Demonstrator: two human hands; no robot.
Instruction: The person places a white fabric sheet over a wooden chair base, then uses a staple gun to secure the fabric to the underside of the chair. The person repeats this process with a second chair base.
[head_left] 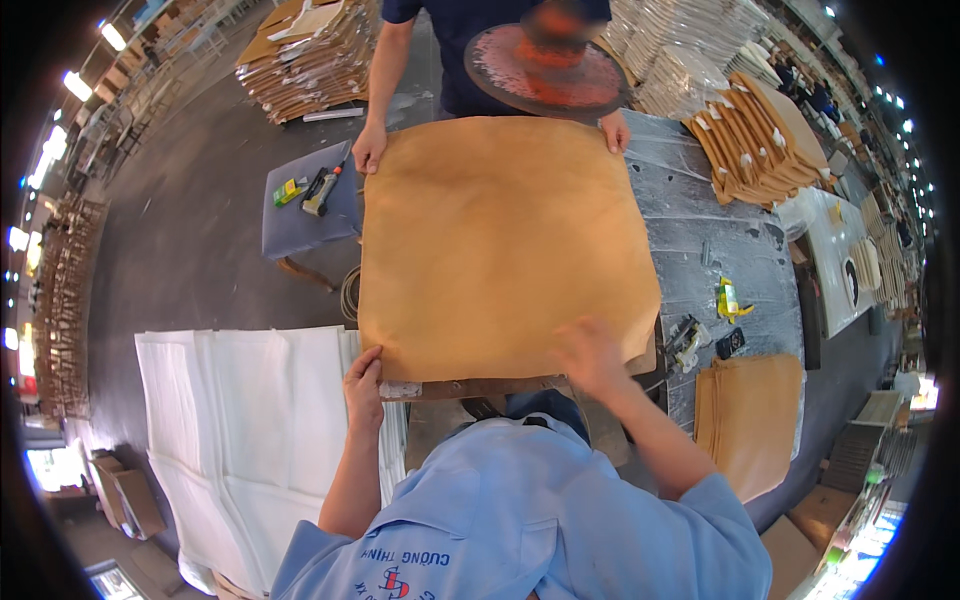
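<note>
A large tan sheet [500, 250], leather-like and slightly wrinkled, lies spread out in front of me. My left hand [364, 388] pinches its near left corner between thumb and fingers. Over the near right part of the sheet, my right hand [592, 360] is smeared by motion, so its fingers cannot be made out. Across from me stands a person in a dark shirt. That person's hands [370, 148] hold the two far corners of the sheet.
White sheets [240, 430] are stacked at left. A blue padded stool [300, 225] carries a tool and a small yellow-green box. On the right, a grey table [690, 200] bears a staple gun [687, 343], brown sheets [760, 420] and bundled brown pieces [760, 145]. A reddish disc [545, 68] hangs opposite.
</note>
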